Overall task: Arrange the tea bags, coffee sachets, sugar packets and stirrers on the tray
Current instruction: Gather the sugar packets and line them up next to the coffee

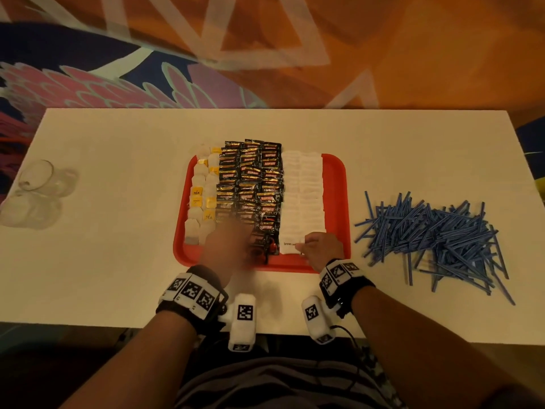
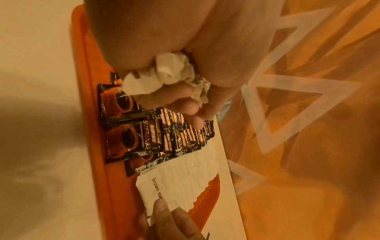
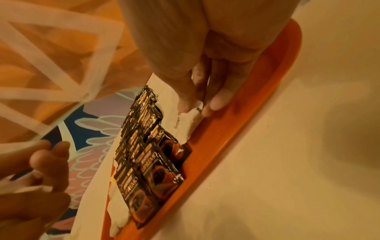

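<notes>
A red tray [image 1: 336, 172] holds tea bags [image 1: 202, 196] on the left, black coffee sachets [image 1: 250, 178] in the middle and white sugar packets [image 1: 303, 196] on the right. Blue stirrers [image 1: 436, 237] lie heaped on the table, right of the tray. My right hand [image 1: 309, 247] pinches the near corner of a brown sugar packet [image 3: 185, 123] at the tray's front edge. My left hand [image 1: 230, 243], blurred, hovers over the front coffee sachets. Its curled fingers grip a crumpled bunch of white packets [image 2: 174, 73].
Clear glasses [image 1: 38, 193] lie at the table's far left. The white table [image 1: 118, 261] shows bare surface on both sides of the tray. A strip of red tray floor [image 1: 334, 202] shows right of the sugar packets. The near table edge is by my wrists.
</notes>
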